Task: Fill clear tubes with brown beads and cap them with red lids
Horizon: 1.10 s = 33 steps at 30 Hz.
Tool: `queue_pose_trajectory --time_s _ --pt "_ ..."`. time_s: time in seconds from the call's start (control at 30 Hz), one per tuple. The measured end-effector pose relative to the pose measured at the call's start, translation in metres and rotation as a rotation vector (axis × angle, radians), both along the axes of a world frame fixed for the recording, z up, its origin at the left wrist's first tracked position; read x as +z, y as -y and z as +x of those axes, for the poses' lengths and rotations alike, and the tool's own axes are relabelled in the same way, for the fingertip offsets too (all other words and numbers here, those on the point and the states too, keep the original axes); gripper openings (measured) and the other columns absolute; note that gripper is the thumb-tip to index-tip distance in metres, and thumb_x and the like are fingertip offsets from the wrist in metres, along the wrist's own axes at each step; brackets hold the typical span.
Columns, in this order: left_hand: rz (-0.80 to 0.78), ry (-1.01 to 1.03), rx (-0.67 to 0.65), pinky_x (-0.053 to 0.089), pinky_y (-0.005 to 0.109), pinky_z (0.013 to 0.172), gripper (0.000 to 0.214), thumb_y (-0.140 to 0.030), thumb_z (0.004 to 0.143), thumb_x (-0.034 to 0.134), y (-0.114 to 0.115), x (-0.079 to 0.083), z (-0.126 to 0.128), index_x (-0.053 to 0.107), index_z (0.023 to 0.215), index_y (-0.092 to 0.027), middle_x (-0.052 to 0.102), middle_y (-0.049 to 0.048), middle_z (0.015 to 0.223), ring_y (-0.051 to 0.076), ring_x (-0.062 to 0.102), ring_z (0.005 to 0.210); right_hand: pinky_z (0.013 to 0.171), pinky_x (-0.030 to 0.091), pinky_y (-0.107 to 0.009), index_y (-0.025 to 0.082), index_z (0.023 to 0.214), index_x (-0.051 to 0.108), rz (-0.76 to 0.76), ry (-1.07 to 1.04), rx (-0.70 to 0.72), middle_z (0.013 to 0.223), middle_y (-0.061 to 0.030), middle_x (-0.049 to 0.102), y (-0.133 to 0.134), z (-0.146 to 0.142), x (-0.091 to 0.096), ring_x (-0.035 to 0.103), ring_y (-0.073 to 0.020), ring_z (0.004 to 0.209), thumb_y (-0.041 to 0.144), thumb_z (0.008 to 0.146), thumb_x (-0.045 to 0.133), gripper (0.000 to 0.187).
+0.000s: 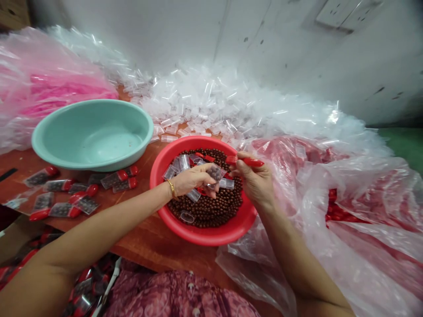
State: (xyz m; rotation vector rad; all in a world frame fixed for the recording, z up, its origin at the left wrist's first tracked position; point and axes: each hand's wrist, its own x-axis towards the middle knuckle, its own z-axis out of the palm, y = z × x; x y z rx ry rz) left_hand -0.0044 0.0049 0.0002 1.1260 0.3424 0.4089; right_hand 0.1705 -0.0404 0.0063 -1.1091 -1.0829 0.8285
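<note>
My left hand [194, 178] is closed around a clear plastic tube [216, 172] filled with dark beads, over a red basin [205, 237]. Just to its right, my right hand [256, 178] pinches a red plastic cap [249, 162] close to the tube's end; the two look apart. Brown round beads [214, 211] fill the basin. Several empty clear tubes [184, 163] lie on the beads around my left hand, along with a red cap [205, 156] near the back rim.
A pale green basin [92, 132] stands at the left. Before it lie several bead-filled tubes with red caps [86, 203]. Clear tubes [211, 101] are heaped along the wall. Plastic bags with red pieces [343, 211] crowd the right; a pink-filled bag [62, 90] sits back left.
</note>
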Motion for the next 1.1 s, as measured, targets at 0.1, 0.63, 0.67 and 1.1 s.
queue_pose_trajectory --time_s 0.1,0.63,0.67,1.1 --pt "0.026 0.006 0.019 0.047 0.023 0.054 0.026 -0.018 0.060 0.058 -0.001 0.002 0.000 0.048 0.084 -0.016 0.059 -0.0035 0.064 0.009 0.057 0.052 0.081 0.055 -0.036 0.027 0.087 0.070 0.083 0.030 -0.009 0.090 0.0007 0.071 0.003 -0.010 -0.007 0.067 -0.0158 0.082 0.041 0.069 0.075 0.024" --pt "0.302 -0.262 0.207 0.037 0.018 0.046 0.026 -0.012 0.061 0.059 0.007 0.002 0.005 0.050 0.086 -0.014 0.049 -0.0093 0.056 0.005 0.046 0.045 0.091 0.056 -0.037 0.029 0.107 0.069 0.424 0.448 -0.059 0.108 -0.0010 0.072 0.024 -0.019 -0.020 0.068 -0.0180 0.099 0.011 0.079 0.064 0.034" --pt "0.302 -0.256 0.207 0.037 0.018 0.046 0.026 -0.012 0.061 0.059 0.007 0.002 0.005 0.051 0.086 -0.014 0.048 -0.0093 0.056 0.005 0.046 0.045 0.090 0.056 -0.037 0.029 0.107 0.069 0.428 0.461 -0.068 0.108 -0.0012 0.072 0.024 -0.019 -0.020 0.069 -0.0182 0.098 0.011 0.079 0.064 0.034" --pt "0.080 -0.117 0.067 0.039 0.016 0.037 0.023 -0.018 0.064 0.060 0.010 0.010 0.004 0.048 0.083 -0.016 0.043 -0.0125 0.043 0.003 0.038 0.032 0.087 0.059 -0.033 0.028 0.125 0.060 0.412 0.787 -0.179 0.113 -0.0030 0.070 0.035 -0.020 -0.019 0.070 -0.0202 0.094 0.014 0.081 0.062 0.047"
